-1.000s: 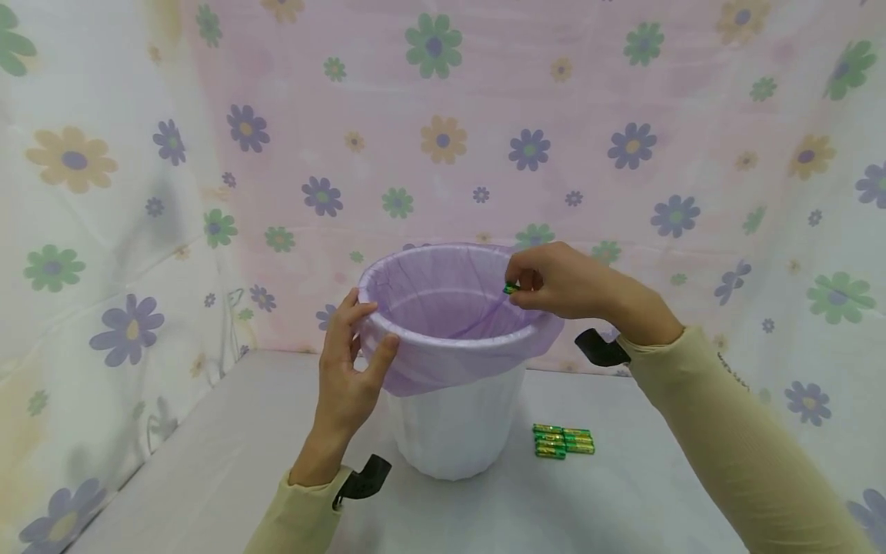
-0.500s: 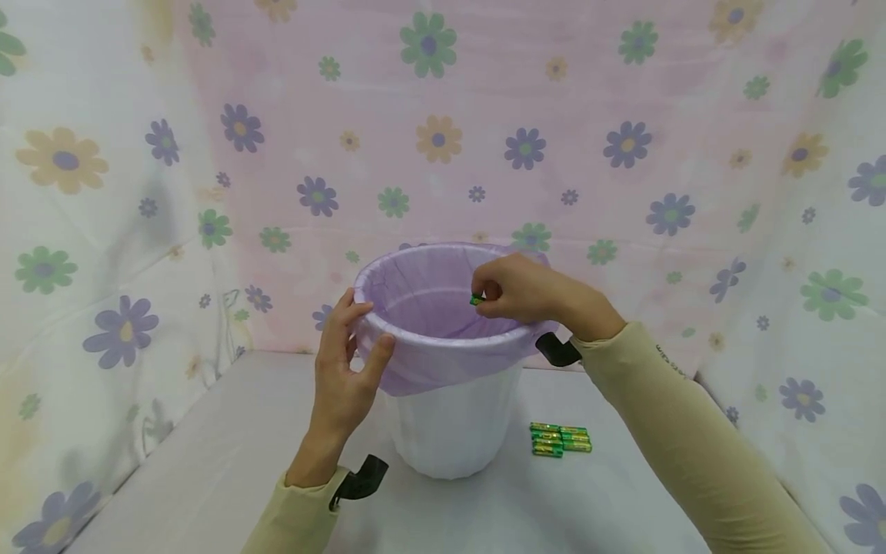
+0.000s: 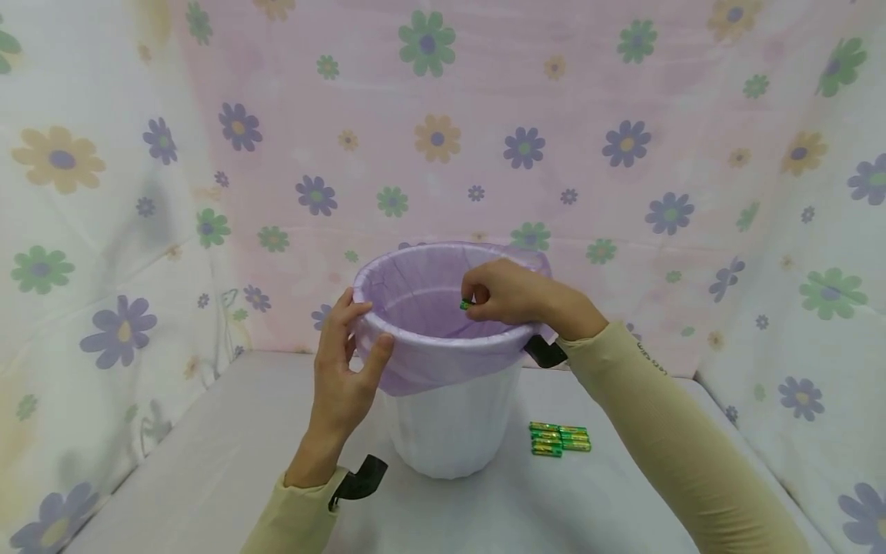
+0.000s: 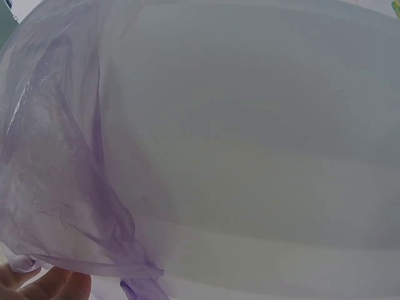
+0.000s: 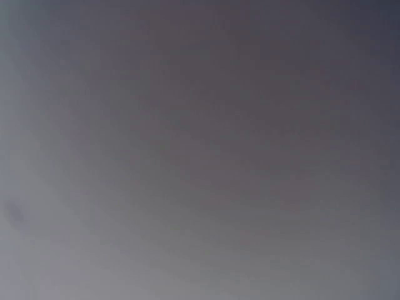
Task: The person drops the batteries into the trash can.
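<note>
Bare hands working at a round white plastic bin [image 3: 450,435]: the right hand [image 3: 515,294] is pinching a small green cylinder [image 3: 467,305] between thumb and fingers, holding it over the bin's mouth (its exact height is remaining uncertain, the right wrist view showing only a dark blur). The left hand [image 3: 346,377] is grasping the rim through a translucent purple plastic liner [image 3: 443,365], presumably steadying the bin and securing the liner, which is folding outward over the rim and hanging outside. Matching green-and-gold cylinders [image 3: 561,438] are lying in two adjoining columns on the white table [image 3: 242,454], beside the bin on the right, probably for keeping them within the right hand's easy reach.
</note>
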Demonstrator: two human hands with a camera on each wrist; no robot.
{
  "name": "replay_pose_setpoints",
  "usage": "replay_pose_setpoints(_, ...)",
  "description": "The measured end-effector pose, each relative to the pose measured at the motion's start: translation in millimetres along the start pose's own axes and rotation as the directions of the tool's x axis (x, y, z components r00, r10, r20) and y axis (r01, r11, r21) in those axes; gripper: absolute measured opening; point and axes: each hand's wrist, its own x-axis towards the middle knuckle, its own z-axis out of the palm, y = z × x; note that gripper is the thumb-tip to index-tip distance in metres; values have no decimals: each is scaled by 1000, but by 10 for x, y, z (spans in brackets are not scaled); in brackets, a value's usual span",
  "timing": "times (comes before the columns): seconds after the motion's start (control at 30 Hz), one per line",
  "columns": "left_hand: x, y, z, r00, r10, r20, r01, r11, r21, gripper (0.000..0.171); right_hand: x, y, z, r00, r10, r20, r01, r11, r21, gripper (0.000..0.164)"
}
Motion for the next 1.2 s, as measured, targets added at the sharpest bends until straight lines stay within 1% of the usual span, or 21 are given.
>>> replay_pose_setpoints(0.23,1,11,-5,1000,-7,1,7,1000,0,42,-1,-7,7,1000,3,-14,-3,1000,-17,11)
replay_pose_setpoints(0.43,1,9,-5,1000,-9,4,9,1000,-4,42,-6,-4,6,1000,8,-18,-9,1000,-11,12)
replay_pose_setpoints(0.67,2,10,-7,1000,-13,-1,13,1000,-1,42,-65,-3,-63,999,34,-36,-34,999,11,13)
replay_pose_setpoints(0.77,5,13,-3,1000,-11,-1,11,1000,-3,42,-131,8,-107,996,47,-69,-45,999,26,10)
replay_pose_setpoints(0.93,0,9,-7,1000,-15,2,15,1000,-4,42,-270,32,-168,988,49,-145,-39,997,70,6)
replay_pose_setpoints(1.1,-1,-1,-16,1000,-17,2,17,1000,-11,42,-427,78,-227,970,34,-241,-13,996,88,7)
replay_pose_setpoints(1.2,2,0,-11,1000,-17,6,17,1000,-12,42,-543,93,-270,960,20,-280,3,997,79,7)
